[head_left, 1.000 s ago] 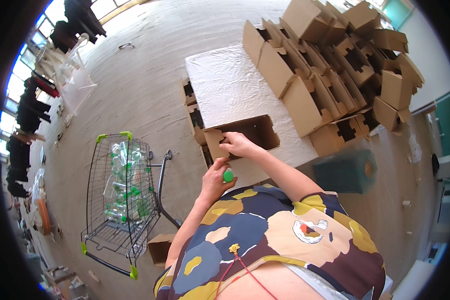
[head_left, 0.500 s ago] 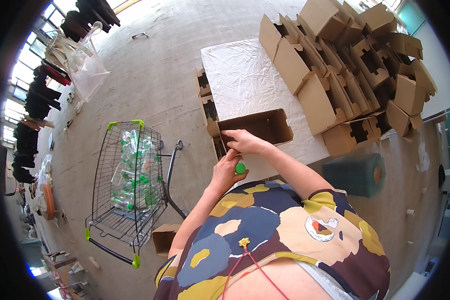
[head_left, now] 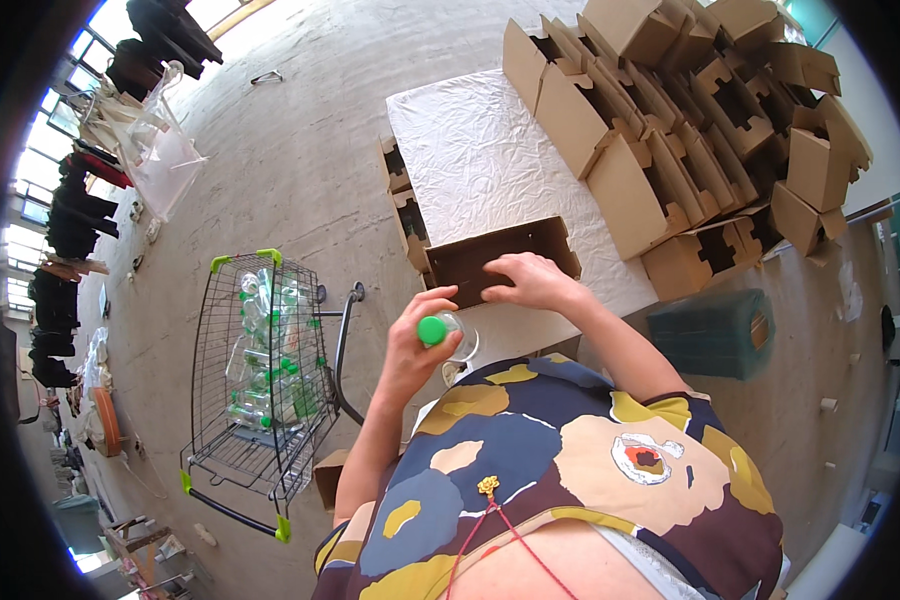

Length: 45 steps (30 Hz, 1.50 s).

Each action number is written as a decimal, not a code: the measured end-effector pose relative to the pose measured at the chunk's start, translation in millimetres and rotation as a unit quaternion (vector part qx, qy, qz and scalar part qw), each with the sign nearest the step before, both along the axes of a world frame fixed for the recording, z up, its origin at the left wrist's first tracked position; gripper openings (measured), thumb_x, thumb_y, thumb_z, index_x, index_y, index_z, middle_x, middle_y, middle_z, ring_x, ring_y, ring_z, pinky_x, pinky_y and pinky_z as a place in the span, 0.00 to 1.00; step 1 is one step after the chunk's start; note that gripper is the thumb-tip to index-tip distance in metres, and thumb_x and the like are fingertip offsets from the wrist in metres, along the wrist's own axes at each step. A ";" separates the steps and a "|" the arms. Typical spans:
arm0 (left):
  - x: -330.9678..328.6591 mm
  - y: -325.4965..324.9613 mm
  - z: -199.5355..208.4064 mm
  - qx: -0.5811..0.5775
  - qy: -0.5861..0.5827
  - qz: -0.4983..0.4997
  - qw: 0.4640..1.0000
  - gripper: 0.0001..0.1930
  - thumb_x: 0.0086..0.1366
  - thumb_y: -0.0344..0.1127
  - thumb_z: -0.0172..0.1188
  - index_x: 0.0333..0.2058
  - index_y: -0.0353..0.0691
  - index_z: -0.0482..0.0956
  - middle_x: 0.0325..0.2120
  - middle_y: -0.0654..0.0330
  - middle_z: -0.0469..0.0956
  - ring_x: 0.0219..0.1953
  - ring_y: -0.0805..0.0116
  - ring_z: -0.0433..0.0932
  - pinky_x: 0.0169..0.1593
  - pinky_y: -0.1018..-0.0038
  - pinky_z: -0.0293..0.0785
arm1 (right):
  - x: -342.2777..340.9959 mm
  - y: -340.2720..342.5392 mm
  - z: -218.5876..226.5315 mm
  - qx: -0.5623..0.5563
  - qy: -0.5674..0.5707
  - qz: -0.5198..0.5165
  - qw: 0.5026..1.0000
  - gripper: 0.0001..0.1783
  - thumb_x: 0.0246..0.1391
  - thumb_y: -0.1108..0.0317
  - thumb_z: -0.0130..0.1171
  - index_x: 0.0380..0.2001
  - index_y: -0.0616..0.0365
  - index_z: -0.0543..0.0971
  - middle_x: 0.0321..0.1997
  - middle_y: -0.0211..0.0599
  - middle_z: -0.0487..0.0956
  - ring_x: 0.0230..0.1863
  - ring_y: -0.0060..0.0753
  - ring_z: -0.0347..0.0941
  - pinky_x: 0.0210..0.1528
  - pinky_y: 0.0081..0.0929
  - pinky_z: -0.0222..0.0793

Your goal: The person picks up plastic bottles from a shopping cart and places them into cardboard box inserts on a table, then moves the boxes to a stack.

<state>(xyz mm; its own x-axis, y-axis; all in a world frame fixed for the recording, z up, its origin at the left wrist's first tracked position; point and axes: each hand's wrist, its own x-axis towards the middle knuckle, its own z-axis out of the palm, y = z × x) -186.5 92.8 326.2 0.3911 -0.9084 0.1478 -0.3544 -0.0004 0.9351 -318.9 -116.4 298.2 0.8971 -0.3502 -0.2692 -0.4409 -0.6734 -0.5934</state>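
Observation:
My left hand (head_left: 402, 345) is closed round a clear plastic bottle (head_left: 464, 345). Its green cap sticks out between thumb and fingers, beside the near left corner of an open cardboard box (head_left: 475, 258). That box lies on the near end of a white-covered table (head_left: 490, 160), its dark inside showing. Over the box's near side is my right hand (head_left: 535, 282), thumb and fingers apart, with nothing visible between them. Whether its fingertips touch the box I cannot tell.
To the left stands a wire shopping cart (head_left: 260, 370) holding several green-capped bottles. Many open cardboard boxes (head_left: 635, 190) are stacked at the table's right. A roll of dark green plastic film (head_left: 710, 333) lies below them. Clothes (head_left: 75, 210) hang at the far left.
My left hand has drawn back left and toward me with the bottle, away from my right hand. My right hand has shifted right, off the box's left end, and its fingers have come apart.

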 end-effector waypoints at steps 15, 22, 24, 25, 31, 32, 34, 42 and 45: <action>-12.8 -102.0 26.4 -0.059 -0.202 -0.131 0.969 0.20 0.49 0.32 0.70 0.42 0.39 0.78 0.43 0.54 0.78 0.47 0.53 0.77 0.51 0.64 0.74 | -27.3 17.1 -50.3 -0.172 -0.064 0.055 0.981 0.06 0.50 0.68 0.55 0.26 0.52 0.81 0.30 0.37 0.82 0.35 0.42 0.81 0.38 0.42 0.74; -1.5 -157.1 -42.1 0.172 -0.290 -0.217 0.916 0.17 0.52 0.40 0.68 0.36 0.36 0.76 0.38 0.47 0.79 0.42 0.46 0.78 0.43 0.58 0.74 | -31.5 18.2 -54.0 -0.205 -0.064 0.087 0.973 0.04 0.48 0.71 0.54 0.25 0.54 0.78 0.26 0.39 0.81 0.32 0.41 0.81 0.31 0.39 0.76; 1.4 -172.5 -55.6 0.249 -0.320 -0.246 0.880 0.18 0.52 0.41 0.69 0.36 0.35 0.76 0.35 0.44 0.79 0.40 0.45 0.79 0.43 0.57 0.75 | -32.6 15.2 -54.0 -0.159 -0.073 0.092 0.980 0.02 0.47 0.71 0.54 0.25 0.55 0.76 0.27 0.38 0.80 0.33 0.43 0.81 0.32 0.40 0.75; 0.2 -180.1 -64.3 0.255 -0.315 -0.244 0.881 0.20 0.51 0.43 0.69 0.35 0.34 0.76 0.32 0.41 0.80 0.39 0.43 0.79 0.42 0.56 0.75 | -31.8 15.7 -56.2 -0.184 -0.092 0.092 0.974 0.03 0.48 0.71 0.54 0.24 0.54 0.76 0.27 0.37 0.81 0.33 0.40 0.81 0.33 0.39 0.76; -4.1 -216.6 -134.5 0.275 -0.429 -0.237 0.828 0.29 0.52 0.50 0.69 0.45 0.34 0.76 0.43 0.41 0.79 0.47 0.42 0.78 0.50 0.55 0.73 | -27.5 7.9 -62.2 -0.161 -0.096 0.102 0.977 0.04 0.48 0.70 0.54 0.25 0.57 0.78 0.30 0.41 0.81 0.35 0.42 0.81 0.35 0.38 0.78; -3.5 -224.2 -143.7 0.273 -0.427 -0.227 0.831 0.31 0.52 0.52 0.70 0.48 0.35 0.75 0.45 0.42 0.78 0.48 0.43 0.78 0.51 0.54 0.73 | -28.9 3.5 -58.6 -0.162 -0.099 0.099 0.977 0.04 0.48 0.70 0.54 0.25 0.57 0.78 0.31 0.42 0.80 0.36 0.42 0.81 0.37 0.39 0.78; 5.7 -219.9 -168.4 0.281 -0.423 -0.235 0.829 0.32 0.57 0.54 0.65 0.54 0.39 0.72 0.52 0.43 0.75 0.53 0.44 0.75 0.56 0.55 0.70 | -23.8 -0.3 -60.1 -0.145 -0.101 0.106 0.979 0.05 0.49 0.70 0.54 0.26 0.57 0.78 0.32 0.41 0.80 0.37 0.42 0.80 0.38 0.39 0.77; 12.3 -217.7 -169.4 0.391 -0.154 -0.176 0.890 0.29 0.71 0.56 0.41 0.64 0.49 0.67 0.67 0.51 0.60 0.68 0.53 0.59 0.69 0.62 0.53 | -18.0 -17.0 -50.9 -0.134 -0.113 0.118 0.977 0.03 0.48 0.73 0.55 0.26 0.56 0.77 0.31 0.41 0.81 0.36 0.43 0.81 0.35 0.38 0.77; 24.5 -209.6 -156.1 0.377 -0.076 -0.164 0.909 0.27 0.68 0.49 0.51 0.64 0.46 0.68 0.65 0.49 0.63 0.66 0.51 0.63 0.68 0.63 0.56 | -9.3 -13.5 -49.7 -0.123 -0.110 0.142 0.976 0.03 0.48 0.73 0.54 0.27 0.56 0.77 0.31 0.41 0.80 0.35 0.43 0.81 0.34 0.39 0.77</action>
<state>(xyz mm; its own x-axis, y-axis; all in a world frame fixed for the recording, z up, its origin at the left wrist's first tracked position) -162.0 -116.7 170.1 0.1085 -0.8383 -0.5343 -0.5756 -0.4912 0.6538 -328.2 -129.9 248.4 0.9942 -0.1078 0.0019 -0.0950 -0.8837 -0.4583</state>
